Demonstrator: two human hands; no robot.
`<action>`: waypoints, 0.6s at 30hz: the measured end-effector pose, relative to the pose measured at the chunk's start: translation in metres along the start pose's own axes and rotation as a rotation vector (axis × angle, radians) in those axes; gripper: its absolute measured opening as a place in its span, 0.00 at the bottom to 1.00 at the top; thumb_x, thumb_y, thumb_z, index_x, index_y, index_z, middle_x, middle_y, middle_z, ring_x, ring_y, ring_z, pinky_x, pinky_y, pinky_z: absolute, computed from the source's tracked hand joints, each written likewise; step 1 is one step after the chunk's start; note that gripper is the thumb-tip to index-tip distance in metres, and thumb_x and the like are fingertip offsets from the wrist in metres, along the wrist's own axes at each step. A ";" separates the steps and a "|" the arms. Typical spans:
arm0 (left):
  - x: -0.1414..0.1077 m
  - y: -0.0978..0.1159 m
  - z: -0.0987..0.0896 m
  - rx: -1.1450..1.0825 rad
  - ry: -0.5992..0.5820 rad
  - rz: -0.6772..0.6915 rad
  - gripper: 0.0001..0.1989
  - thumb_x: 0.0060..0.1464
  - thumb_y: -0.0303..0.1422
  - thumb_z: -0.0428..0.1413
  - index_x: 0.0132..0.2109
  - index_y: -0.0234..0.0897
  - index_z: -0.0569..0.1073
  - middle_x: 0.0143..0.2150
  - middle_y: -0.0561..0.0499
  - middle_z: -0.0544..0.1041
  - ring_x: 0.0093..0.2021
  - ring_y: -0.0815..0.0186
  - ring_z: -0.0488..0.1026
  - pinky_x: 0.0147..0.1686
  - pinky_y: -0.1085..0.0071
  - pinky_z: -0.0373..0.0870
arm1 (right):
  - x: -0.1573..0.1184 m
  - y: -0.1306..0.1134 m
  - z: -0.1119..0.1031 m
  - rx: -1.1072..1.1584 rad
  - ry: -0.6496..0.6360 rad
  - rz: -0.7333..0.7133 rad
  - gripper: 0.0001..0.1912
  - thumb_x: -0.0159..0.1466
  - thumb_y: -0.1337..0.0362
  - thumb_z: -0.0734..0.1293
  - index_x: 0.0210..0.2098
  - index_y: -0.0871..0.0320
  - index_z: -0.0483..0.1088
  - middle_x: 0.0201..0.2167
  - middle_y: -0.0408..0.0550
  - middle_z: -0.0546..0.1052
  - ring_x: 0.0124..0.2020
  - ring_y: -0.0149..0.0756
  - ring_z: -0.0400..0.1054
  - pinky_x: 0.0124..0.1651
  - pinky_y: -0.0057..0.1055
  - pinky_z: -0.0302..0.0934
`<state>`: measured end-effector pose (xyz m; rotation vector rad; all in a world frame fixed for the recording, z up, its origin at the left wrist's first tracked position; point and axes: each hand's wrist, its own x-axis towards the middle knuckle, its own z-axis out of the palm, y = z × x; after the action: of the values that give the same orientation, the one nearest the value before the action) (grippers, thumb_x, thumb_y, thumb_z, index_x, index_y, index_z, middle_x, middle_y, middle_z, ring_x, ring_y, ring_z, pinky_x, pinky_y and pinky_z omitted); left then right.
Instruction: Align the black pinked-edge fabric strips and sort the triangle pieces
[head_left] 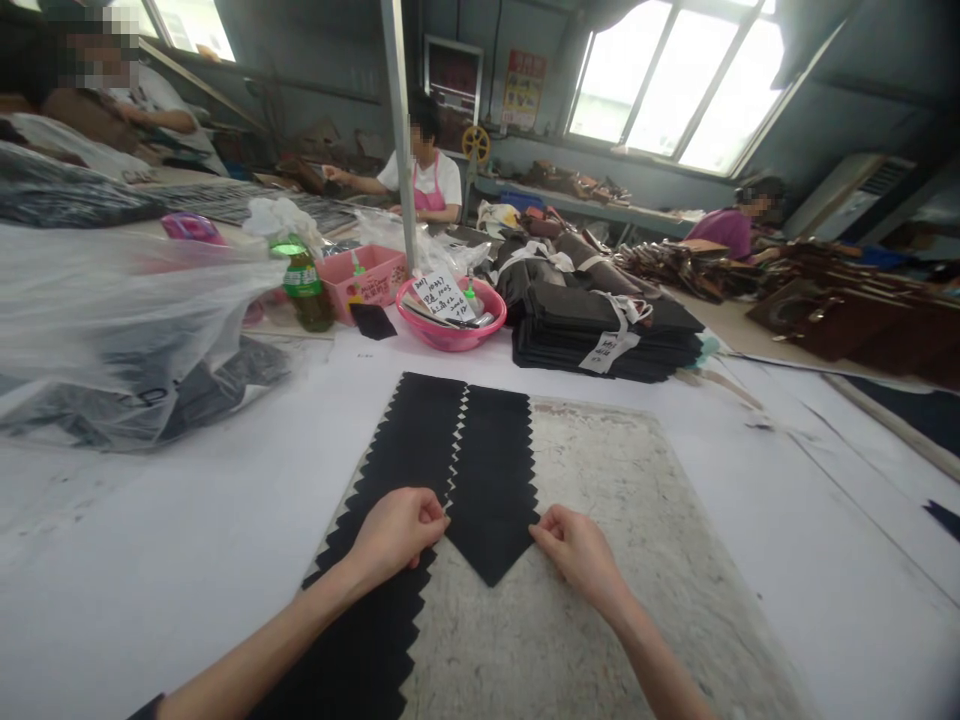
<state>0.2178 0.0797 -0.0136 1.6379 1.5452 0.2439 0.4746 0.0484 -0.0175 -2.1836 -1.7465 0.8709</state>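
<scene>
Between my hands lies a black zigzag-edged strip (495, 470) with a pointed near end, flat on a worn grey board (600, 500). My left hand (401, 530) pinches its left edge just above the point. At the opposite edge, my right hand (574, 550) pinches the strip between thumb and fingertips. A longer black strip (360, 620), also cut with zigzag edges, runs alongside on the left. My left hand and forearm cover part of it. A narrow jagged gap shows between the two strips.
Beyond the board stand a pink basin (450, 335) with a handwritten card, a pink box (367, 275), a green-labelled bottle (304, 290) and a tied stack of black pieces (600, 325). Plastic-wrapped goods (135, 340) lie left. Several people sit farther back.
</scene>
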 end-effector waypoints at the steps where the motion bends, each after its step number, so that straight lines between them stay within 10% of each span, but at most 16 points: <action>1: 0.000 0.001 0.000 -0.001 -0.001 -0.005 0.14 0.51 0.43 0.51 0.29 0.37 0.71 0.21 0.56 0.74 0.16 0.71 0.69 0.19 0.76 0.57 | 0.000 0.000 0.000 -0.006 0.000 0.002 0.09 0.59 0.59 0.63 0.26 0.55 0.68 0.19 0.40 0.73 0.20 0.28 0.64 0.25 0.24 0.47; 18: 0.003 -0.012 0.004 -0.181 0.027 0.049 0.10 0.51 0.38 0.51 0.32 0.37 0.70 0.20 0.56 0.74 0.16 0.70 0.70 0.16 0.78 0.59 | 0.003 0.002 0.002 -0.056 -0.030 0.005 0.10 0.60 0.57 0.62 0.26 0.55 0.67 0.17 0.39 0.73 0.20 0.29 0.66 0.25 0.25 0.47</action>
<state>0.2121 0.0790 -0.0256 1.5366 1.4595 0.4219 0.4753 0.0506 -0.0207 -2.2220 -1.8011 0.8706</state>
